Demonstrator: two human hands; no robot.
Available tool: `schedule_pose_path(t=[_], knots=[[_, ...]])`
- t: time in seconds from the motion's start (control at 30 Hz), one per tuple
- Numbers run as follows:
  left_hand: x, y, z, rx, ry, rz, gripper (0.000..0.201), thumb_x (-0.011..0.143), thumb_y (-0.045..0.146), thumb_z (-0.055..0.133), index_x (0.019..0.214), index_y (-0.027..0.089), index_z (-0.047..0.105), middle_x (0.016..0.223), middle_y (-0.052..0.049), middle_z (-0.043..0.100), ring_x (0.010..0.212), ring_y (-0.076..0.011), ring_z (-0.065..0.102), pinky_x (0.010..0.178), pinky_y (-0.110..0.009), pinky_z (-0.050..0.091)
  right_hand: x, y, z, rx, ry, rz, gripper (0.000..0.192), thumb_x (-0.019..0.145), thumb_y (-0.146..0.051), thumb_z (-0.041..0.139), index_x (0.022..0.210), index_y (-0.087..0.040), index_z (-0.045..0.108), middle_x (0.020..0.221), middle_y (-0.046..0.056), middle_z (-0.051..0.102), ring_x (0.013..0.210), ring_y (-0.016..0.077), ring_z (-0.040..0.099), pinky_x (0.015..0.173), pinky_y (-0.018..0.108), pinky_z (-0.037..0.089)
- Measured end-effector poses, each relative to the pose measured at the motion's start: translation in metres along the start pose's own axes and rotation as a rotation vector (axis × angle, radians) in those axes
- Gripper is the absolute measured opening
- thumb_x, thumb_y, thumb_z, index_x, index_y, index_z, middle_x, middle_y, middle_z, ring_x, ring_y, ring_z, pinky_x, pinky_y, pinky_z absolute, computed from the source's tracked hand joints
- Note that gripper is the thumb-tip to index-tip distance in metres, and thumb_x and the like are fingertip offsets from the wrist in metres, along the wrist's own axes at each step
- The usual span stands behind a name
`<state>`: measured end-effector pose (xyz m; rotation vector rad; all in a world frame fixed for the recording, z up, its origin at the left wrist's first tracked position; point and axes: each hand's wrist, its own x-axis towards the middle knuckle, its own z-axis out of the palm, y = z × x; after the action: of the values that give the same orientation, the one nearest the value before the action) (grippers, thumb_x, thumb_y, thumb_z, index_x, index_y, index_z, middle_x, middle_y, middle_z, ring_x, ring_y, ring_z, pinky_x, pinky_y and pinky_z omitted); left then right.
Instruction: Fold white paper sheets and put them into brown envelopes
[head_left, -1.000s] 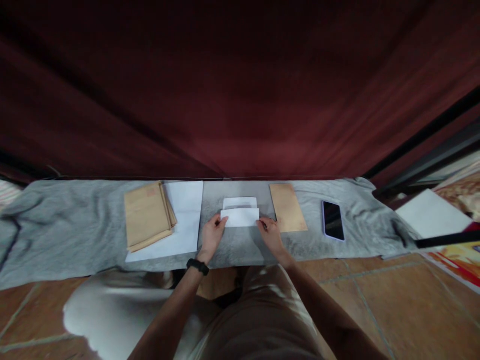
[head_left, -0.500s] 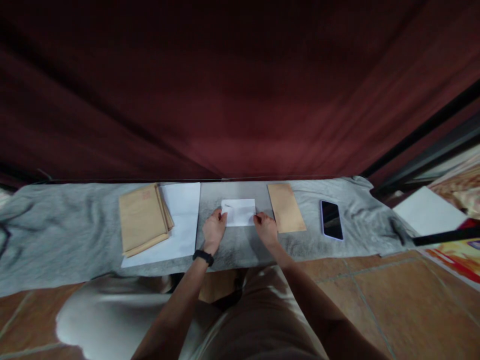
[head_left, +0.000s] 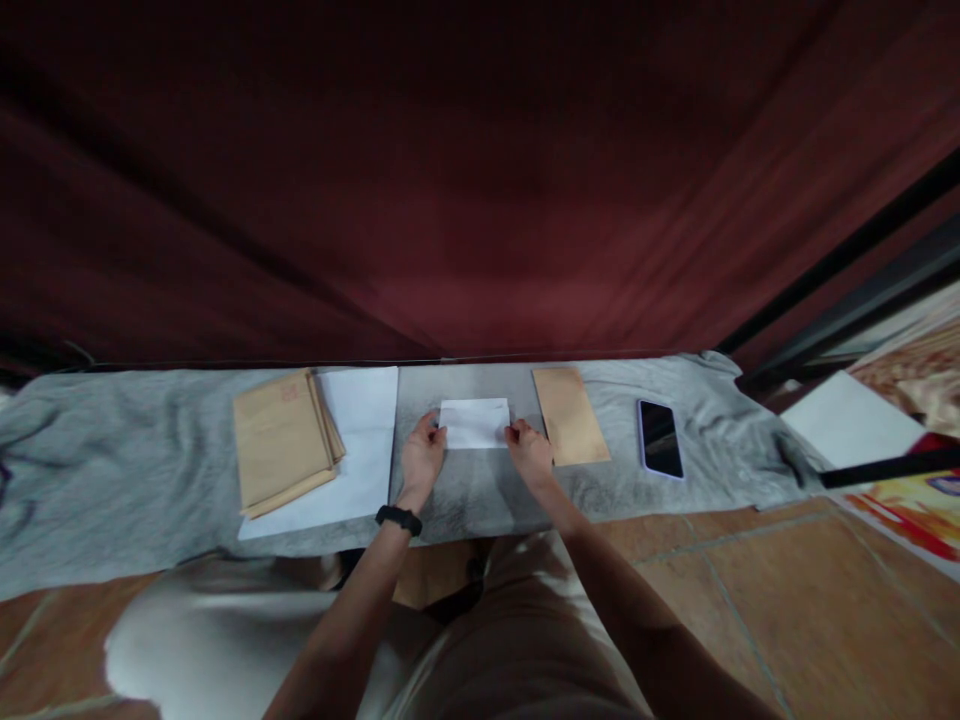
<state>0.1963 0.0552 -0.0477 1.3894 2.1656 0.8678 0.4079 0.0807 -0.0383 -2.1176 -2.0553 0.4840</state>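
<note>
Between my hands is a folded sheet of white paper (head_left: 475, 424), level and just over the grey cloth. My left hand (head_left: 424, 453), with a dark band on its wrist, pinches the paper's left edge. At the opposite edge, my right hand (head_left: 529, 453) grips the paper between thumb and fingers. Close beside the right hand a single brown envelope (head_left: 571, 415) lies flat, its lower left side near the knuckles. To the left, a stack of brown envelopes (head_left: 283, 440) rests on larger white paper sheets (head_left: 367, 450).
A phone (head_left: 661, 440) with a pale purple case lies right of the single envelope. Grey cloth (head_left: 135, 450) covers the long narrow surface, backed by a dark red curtain (head_left: 465, 200). A black bar (head_left: 892, 470) and a white sheet (head_left: 855, 418) are at far right.
The slanted crease or flap line at the paper's upper left no longer shows; a line now shows near its upper right. Both hands keep their hold, the left wrist shifting slightly left.
</note>
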Motion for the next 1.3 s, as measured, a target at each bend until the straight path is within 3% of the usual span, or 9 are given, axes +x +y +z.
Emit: schedule_pose_path(t=[0.53,0.67,0.87,1.07,1.3], knots=[[0.005,0.022,0.003,0.184,0.002,-0.037,0.038,0.099,0.025,0.051,0.134,0.021,0.065,0.108,-0.01,0.078,0.093,-0.0257,0.072,0.081,-0.034,0.053,0.014,-0.005,0.0,-0.048,0.062,0.0,0.034,0.105,-0.043,0.049,0.109,-0.018,0.072,0.09,0.013,0.078,0.086,0.0253,0.076,0.076,0.033,0.054],[0.004,0.024,0.004,0.203,0.006,-0.026,0.039,0.099,0.024,0.05,0.134,0.02,0.065,0.114,-0.013,0.077,0.099,-0.0282,0.072,0.086,-0.038,0.053,0.012,-0.005,0.003,-0.034,0.089,-0.027,0.033,0.107,-0.039,0.046,0.116,-0.016,0.068,0.09,0.013,0.077,0.086,0.0248,0.075,0.078,0.033,0.052],[0.003,0.025,0.005,0.224,-0.001,0.014,0.039,0.099,0.022,0.046,0.133,0.019,0.066,0.123,-0.013,0.074,0.102,-0.0273,0.071,0.09,-0.038,0.054,-0.001,0.0,0.015,0.04,0.176,-0.231,0.029,0.106,-0.026,0.043,0.122,-0.016,0.065,0.119,0.016,0.07,0.113,0.0283,0.063,0.098,0.04,0.047],[0.0,0.027,0.007,0.267,0.002,0.036,0.039,0.101,0.021,0.043,0.132,0.021,0.065,0.124,-0.013,0.072,0.097,-0.0264,0.071,0.086,-0.037,0.054,-0.008,0.003,0.03,0.112,0.19,-0.547,0.044,0.107,-0.028,0.038,0.147,-0.017,0.053,0.155,0.012,0.052,0.144,0.0266,0.043,0.119,0.046,0.035],[-0.005,0.026,0.012,0.354,0.002,0.067,0.04,0.104,0.024,0.038,0.134,0.022,0.063,0.126,-0.014,0.069,0.094,-0.0254,0.071,0.081,-0.035,0.053,-0.004,0.001,0.038,0.047,0.166,-0.556,0.05,0.109,-0.034,0.035,0.152,-0.011,0.049,0.16,0.014,0.045,0.15,0.027,0.038,0.124,0.047,0.029]])
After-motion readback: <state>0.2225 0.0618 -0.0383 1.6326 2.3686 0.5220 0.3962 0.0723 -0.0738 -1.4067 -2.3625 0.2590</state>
